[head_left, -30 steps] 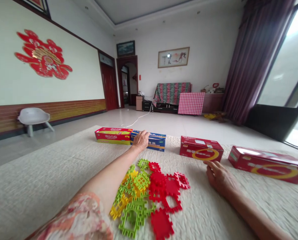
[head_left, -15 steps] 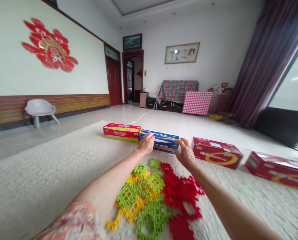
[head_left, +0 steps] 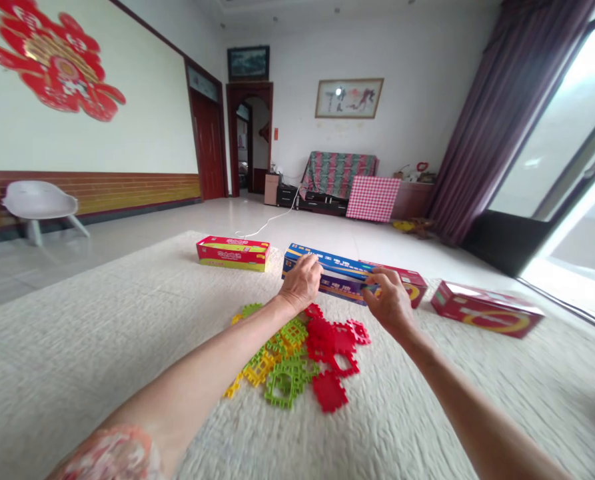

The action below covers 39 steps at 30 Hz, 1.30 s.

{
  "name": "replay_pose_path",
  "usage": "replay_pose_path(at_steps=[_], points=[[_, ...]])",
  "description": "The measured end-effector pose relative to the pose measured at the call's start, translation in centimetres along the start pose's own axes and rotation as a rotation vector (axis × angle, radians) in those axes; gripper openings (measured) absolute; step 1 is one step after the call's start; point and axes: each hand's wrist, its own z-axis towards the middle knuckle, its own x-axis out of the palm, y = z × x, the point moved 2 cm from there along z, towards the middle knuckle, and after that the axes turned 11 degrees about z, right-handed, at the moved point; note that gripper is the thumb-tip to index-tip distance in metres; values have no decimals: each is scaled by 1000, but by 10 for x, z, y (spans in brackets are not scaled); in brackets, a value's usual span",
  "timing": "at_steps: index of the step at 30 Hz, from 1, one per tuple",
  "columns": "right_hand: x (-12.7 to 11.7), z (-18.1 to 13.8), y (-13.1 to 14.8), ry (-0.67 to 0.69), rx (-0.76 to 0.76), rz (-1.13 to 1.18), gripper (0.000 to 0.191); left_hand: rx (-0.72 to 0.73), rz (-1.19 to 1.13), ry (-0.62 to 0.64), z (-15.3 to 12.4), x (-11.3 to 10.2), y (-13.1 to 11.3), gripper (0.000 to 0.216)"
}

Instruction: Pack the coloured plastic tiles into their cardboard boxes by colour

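Observation:
A long blue box [head_left: 331,260] with white lettering is gripped between my two hands. My left hand [head_left: 302,280] is closed over its front left part, fingers on the top edge. At its right end, my right hand [head_left: 391,297] has its fingers over the top and the thumb at the front. The box partly hides a dark red box [head_left: 411,279] behind it. Nearer to me lies a pile of interlocking plastic pieces: green ones [head_left: 290,383], yellow ones [head_left: 258,369] and red ones [head_left: 330,392]. Whether the blue box touches the rug is unclear.
A red and yellow-green box [head_left: 233,255] stands to the left on the pale rug [head_left: 142,320]. Another dark red box [head_left: 487,310] stands at the right. A white chair [head_left: 40,200] is by the left wall, and a white cable [head_left: 272,219] crosses the tiled floor.
Both hands have shifted the blue box rightward, away from the red and yellow-green box, so it now overlaps a dark red box in view. The camera view has also shifted.

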Motion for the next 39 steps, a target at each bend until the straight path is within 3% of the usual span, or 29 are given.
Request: replay_pose_path(at_steps=[8,14,18,22,28,35,39], points=[[-93,-76,8,-12,36,33,10,51,-89,30,-36,-40,-92,20],[-146,-116,17,-20,45,30,11,54,-114,74,-63,-66,-143,18],[-171,-134,21,-44,65,9,14,48,-160,82,-70,-71,-169,17],[-189,-150,18,-38,94,-35,16,34,-224,104,-76,-64,-190,19],[-197,-162,6,-32,117,-105,19,27,-276,111,-85,-48,-204,19],[-160,-161,13,-52,111,-11,17,15,-184,121,-90,-50,-178,20],[-155,-162,14,-106,106,47,16,34,-146,109,-93,-56,-177,18]])
